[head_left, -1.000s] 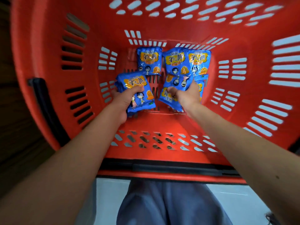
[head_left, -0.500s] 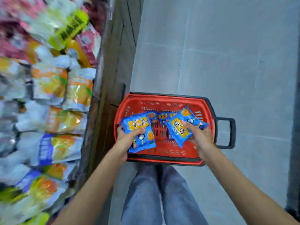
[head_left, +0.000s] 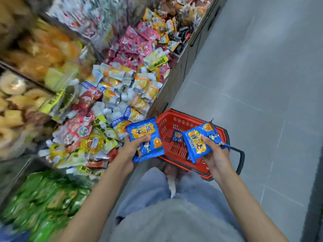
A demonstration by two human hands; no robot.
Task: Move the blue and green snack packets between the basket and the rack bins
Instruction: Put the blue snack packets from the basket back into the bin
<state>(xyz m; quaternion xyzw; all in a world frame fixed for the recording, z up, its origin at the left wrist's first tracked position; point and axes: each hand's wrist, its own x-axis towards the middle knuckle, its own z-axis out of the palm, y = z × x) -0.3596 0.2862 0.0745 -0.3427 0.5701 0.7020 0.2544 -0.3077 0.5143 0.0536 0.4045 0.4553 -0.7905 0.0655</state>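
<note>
My left hand [head_left: 130, 149] grips a blue snack packet [head_left: 146, 138] with orange lettering, thumb on its front, held above the left rim of the red basket [head_left: 167, 123]. My right hand [head_left: 215, 155] grips a second blue packet [head_left: 200, 142], tilted, over the basket's right half. The basket stands on the floor in front of my legs, and at least one more blue packet [head_left: 176, 136] lies inside it. Green packets [head_left: 42, 201] fill a rack bin at the lower left, blurred.
The rack's bins run up the left side, heaped with yellow, white, pink and red packets [head_left: 122, 91]. Grey tiled floor [head_left: 262, 84] spreads to the right. The basket's black handle [head_left: 241, 159] sticks out on the right.
Both hands have lifted their blue packets up out of the basket. The view has pulled back and swung left, and the rack bins now fill the left side.
</note>
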